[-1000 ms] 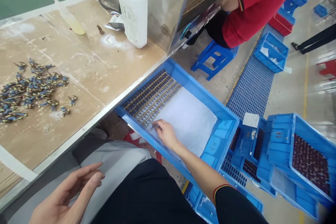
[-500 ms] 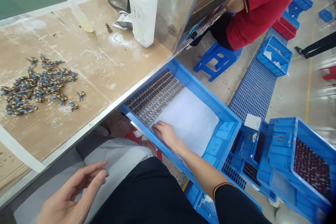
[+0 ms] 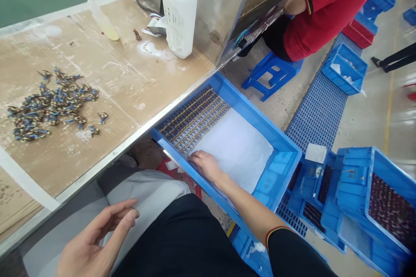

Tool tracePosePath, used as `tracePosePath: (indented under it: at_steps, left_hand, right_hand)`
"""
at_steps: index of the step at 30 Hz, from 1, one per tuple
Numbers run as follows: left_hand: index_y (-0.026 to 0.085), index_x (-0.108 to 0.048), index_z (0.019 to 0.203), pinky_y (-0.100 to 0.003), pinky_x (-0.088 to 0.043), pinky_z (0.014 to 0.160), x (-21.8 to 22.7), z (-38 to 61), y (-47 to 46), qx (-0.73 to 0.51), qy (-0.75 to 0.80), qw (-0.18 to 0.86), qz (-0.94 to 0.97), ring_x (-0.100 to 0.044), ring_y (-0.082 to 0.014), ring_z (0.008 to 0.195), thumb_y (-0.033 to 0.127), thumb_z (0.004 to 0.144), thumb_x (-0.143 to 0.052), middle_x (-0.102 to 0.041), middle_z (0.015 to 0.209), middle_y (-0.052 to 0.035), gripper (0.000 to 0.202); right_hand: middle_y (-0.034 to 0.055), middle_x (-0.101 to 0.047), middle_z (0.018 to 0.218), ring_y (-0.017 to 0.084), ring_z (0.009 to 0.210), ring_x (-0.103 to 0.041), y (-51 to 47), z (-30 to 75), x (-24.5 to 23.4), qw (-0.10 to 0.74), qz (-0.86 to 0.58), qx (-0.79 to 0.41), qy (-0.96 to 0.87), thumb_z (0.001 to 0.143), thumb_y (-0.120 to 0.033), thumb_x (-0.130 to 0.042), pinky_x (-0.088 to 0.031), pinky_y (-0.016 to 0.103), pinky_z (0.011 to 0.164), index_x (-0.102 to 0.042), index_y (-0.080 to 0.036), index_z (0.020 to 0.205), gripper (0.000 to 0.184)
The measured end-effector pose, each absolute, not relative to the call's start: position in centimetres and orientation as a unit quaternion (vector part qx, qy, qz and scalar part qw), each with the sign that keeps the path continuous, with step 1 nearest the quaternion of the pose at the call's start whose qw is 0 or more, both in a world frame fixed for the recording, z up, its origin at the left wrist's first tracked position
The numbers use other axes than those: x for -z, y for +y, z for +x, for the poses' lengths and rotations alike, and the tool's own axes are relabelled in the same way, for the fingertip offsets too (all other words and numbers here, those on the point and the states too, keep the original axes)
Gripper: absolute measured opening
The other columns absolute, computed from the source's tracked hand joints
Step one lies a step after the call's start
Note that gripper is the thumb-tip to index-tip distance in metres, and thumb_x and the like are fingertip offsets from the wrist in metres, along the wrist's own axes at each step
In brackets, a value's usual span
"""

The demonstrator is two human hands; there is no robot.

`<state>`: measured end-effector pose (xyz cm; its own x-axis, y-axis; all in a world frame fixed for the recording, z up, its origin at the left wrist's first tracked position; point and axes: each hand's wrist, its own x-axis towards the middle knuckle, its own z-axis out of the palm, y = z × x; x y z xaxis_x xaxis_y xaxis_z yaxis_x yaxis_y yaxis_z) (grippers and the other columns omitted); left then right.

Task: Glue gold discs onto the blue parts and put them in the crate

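The right hand (image 3: 205, 165), fingers curled, is laid on the white sheet (image 3: 238, 149) lining the blue crate (image 3: 279, 138), fingertips beside the neat component rows (image 3: 191, 119), while the left hand (image 3: 97, 242) is held loosely spread over the lap.

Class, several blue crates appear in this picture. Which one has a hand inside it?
The blue crate against the table edge: the right hand rests on its white paper liner beside rows of small parts. The others stand untouched.
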<state>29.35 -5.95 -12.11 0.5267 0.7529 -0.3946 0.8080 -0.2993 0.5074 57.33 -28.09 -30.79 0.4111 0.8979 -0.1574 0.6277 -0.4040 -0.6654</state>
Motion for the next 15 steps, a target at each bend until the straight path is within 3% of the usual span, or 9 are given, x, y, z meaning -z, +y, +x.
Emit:
tracePosePath:
  at_steps: [6, 10, 15]
  left_hand:
    - [0.045, -0.087, 0.125, -0.033, -0.072, 0.082, 12.1, 29.0, -5.3, 0.1, 0.486, 0.401, 0.77, -0.089, -0.0337, 0.109, 0.085, 0.085, -0.079, -0.092, 0.108, 0.0041, 0.057]
    - [0.036, -0.089, 0.122, -0.031, -0.069, 0.077, 11.2, 29.8, -6.5, 0.067, 0.472, 0.427, 0.769, -0.088, -0.0319, 0.1, 0.077, 0.089, -0.08, -0.091, 0.108, -0.0006, 0.052]
    - [0.027, -0.088, 0.115, -0.033, -0.065, 0.083, 10.3, 30.7, -8.0, -0.014, 0.449, 0.504, 0.737, -0.082, -0.0268, 0.088, 0.063, 0.101, -0.074, -0.087, 0.095, -0.0042, 0.041]
  right_hand:
    - [0.0085, -0.081, 0.131, 0.026, 0.123, -0.073, -28.0, 57.3, 31.2, 0.292, -0.798, -0.236, -0.472, 0.116, -0.019, -0.063, -0.06, 0.039, 0.113, -0.081, -0.029, 0.136, 0.029]
    - [0.0076, -0.083, 0.123, 0.027, 0.116, -0.078, -28.0, 57.2, 30.3, 0.333, -0.792, -0.205, -0.469, 0.115, -0.02, -0.064, -0.066, 0.04, 0.106, -0.083, -0.03, 0.129, 0.026]
    - [0.0078, -0.083, 0.113, 0.028, 0.101, -0.081, -28.3, 57.1, 26.2, 0.423, -0.784, -0.116, -0.44, 0.115, -0.025, -0.061, -0.07, 0.043, 0.09, -0.083, -0.029, 0.118, 0.023]
